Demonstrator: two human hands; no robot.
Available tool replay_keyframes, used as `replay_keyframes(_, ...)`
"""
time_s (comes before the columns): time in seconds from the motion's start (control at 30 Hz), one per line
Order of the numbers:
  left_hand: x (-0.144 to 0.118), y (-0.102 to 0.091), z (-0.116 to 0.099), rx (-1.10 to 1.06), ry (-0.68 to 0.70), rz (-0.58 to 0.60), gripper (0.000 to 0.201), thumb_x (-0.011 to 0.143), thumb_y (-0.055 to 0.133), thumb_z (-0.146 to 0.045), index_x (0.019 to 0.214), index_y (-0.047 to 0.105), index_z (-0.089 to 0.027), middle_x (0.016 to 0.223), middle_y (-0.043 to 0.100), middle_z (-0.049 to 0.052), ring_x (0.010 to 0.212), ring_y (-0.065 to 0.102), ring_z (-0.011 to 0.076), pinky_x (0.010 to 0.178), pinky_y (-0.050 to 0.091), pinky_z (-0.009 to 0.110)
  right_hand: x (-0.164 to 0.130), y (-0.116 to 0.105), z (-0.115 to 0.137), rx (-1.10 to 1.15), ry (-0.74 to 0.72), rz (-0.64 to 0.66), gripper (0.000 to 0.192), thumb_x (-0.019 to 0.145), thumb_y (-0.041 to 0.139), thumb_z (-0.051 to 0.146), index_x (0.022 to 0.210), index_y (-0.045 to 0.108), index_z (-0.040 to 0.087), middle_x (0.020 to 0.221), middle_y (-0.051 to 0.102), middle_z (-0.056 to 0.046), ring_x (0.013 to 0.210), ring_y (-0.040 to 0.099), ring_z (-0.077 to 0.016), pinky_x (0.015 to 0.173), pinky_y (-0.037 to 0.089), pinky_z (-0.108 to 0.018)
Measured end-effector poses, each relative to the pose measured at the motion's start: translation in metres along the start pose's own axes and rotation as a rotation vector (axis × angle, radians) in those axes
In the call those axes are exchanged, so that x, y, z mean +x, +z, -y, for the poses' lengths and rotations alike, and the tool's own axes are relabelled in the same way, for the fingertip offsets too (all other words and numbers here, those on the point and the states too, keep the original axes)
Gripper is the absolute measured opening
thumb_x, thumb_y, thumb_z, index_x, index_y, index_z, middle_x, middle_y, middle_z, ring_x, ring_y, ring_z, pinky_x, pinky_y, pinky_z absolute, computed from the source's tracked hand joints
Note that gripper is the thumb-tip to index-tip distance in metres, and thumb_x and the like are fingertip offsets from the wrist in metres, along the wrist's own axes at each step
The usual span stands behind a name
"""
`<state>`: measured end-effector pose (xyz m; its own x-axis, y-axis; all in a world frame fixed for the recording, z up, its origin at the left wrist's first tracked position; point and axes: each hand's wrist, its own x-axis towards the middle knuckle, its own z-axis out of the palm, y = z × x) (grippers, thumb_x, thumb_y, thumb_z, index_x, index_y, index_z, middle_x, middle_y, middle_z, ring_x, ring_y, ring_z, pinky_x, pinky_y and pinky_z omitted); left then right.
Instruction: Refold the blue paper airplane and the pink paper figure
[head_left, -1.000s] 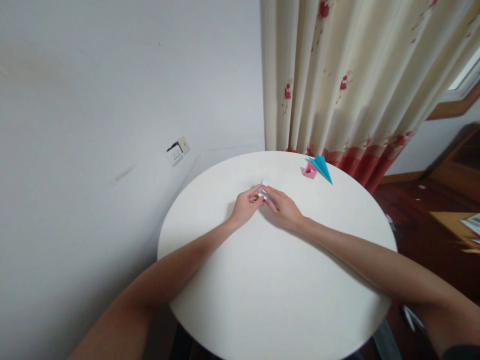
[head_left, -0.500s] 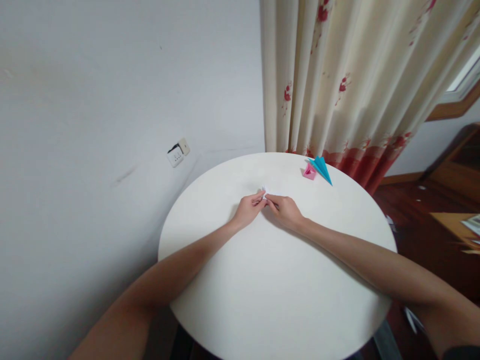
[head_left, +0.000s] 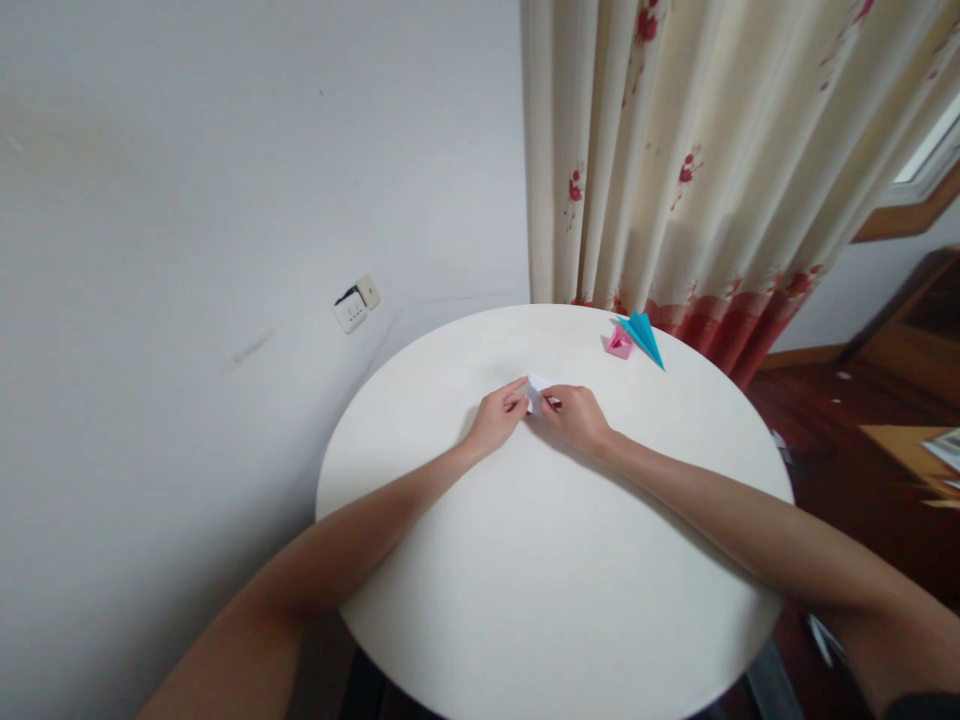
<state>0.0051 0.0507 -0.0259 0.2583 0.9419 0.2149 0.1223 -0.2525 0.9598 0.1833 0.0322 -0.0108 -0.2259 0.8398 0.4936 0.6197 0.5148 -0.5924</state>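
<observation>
Pinching apparently folded white paper (head_left: pixel 535 391)

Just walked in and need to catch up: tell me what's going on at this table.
A person sits at a round white table, working a small folded piece of white paper between both hands. The left hand pinches its left side and the right hand pinches its right side, low over the tabletop. At the far edge of the table lie a small pink folded paper shape and, touching it, a blue folded paper plane. A cream curtain with red flowers hangs behind.
</observation>
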Motion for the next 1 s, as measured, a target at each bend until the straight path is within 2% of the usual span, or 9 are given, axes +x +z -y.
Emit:
replay_keyframes(0.17,-0.003,0.001,-0.007,-0.023,-0.097,-0.052,0.065,0.080,0.066,-0.019,0.143,0.049,-0.011,0.082,0.075,0.004,0.069,0.070,0.0166,0.070,0.058,0.029,0.003,-0.003,-0.005,0.126,0.030,-0.120,0.024,0.089,0.051,0.029,0.078,0.070,0.019,0.081,0.074,-0.007,0.067,0.065,-0.0196,0.066,0.048,-0.030)
replay_keyframes(0.33,-0.002,-0.003,-0.012,-0.001,-0.118,-0.126,0.061,0.076,0.071,-0.021,0.134,0.058,-0.008,0.072,0.074,0.003,0.059,0.067,0.0162,0.059,0.054,0.026,0.005,-0.011,-0.005,0.075,0.030,-0.228,0.017,0.085,0.052,0.026,0.074,0.063,0.020,0.076,0.070,-0.003,0.065,0.061,-0.0173,0.063,0.047,-0.028)
replay_keyframes(0.53,0.002,-0.010,-0.013,0.070,-0.053,-0.211,0.046,0.075,0.067,-0.021,0.120,0.069,-0.010,0.063,0.069,0.001,0.051,0.061,0.0141,0.052,0.050,0.024,0.010,-0.018,-0.005,0.087,0.062,-0.315,0.014,0.082,0.053,0.027,0.069,0.053,0.022,0.065,0.062,-0.001,0.061,0.057,-0.0165,0.058,0.042,-0.027)
replay_keyframes(0.7,0.000,-0.009,-0.019,0.047,-0.044,-0.184,0.037,0.085,0.062,-0.034,0.111,0.072,-0.011,0.080,0.073,0.006,0.058,0.066,0.0152,0.054,0.052,0.025,0.009,-0.016,-0.006,0.104,0.035,-0.287,0.014,0.082,0.052,0.027,0.069,0.051,0.022,0.061,0.058,0.001,0.057,0.053,-0.0150,0.057,0.039,-0.027)
replay_keyframes(0.77,-0.002,-0.008,-0.021,0.045,-0.020,-0.141,0.043,0.089,0.057,-0.044,0.113,0.071,-0.012,0.087,0.073,0.007,0.061,0.067,0.0157,0.054,0.053,0.025,0.008,-0.013,-0.006,0.128,0.027,-0.251,0.015,0.083,0.051,0.028,0.069,0.050,0.022,0.062,0.058,0.002,0.057,0.053,-0.0147,0.057,0.039,-0.027)
replay_keyframes(0.83,-0.003,-0.006,-0.021,0.050,-0.016,-0.101,0.050,0.089,0.056,-0.050,0.121,0.067,-0.013,0.085,0.073,0.007,0.060,0.066,0.0151,0.052,0.051,0.024,0.006,-0.009,-0.006,0.165,0.031,-0.199,0.015,0.083,0.051,0.029,0.070,0.050,0.022,0.062,0.058,0.002,0.058,0.053,-0.0145,0.057,0.039,-0.026)
replay_keyframes(0.9,-0.004,-0.005,-0.019,0.081,-0.023,-0.081,0.054,0.086,0.063,-0.049,0.127,0.063,-0.014,0.077,0.071,0.004,0.056,0.063,0.0139,0.050,0.049,0.022,0.004,-0.006,-0.006,0.203,0.042,-0.148,0.015,0.084,0.050,0.030,0.071,0.049,0.022,0.062,0.057,0.002,0.057,0.054,-0.0145,0.057,0.039,-0.026)
replay_keyframes(1.0,-0.004,-0.003,-0.015,0.155,0.004,-0.102,0.049,0.082,0.069,-0.038,0.126,0.064,-0.016,0.074,0.071,0.003,0.053,0.061,0.0132,0.050,0.046,0.023,0.003,-0.002,-0.005,0.231,0.061,-0.115,0.015,0.083,0.051,0.030,0.071,0.047,0.022,0.062,0.057,0.002,0.057,0.054,-0.0145,0.056,0.039,-0.026)
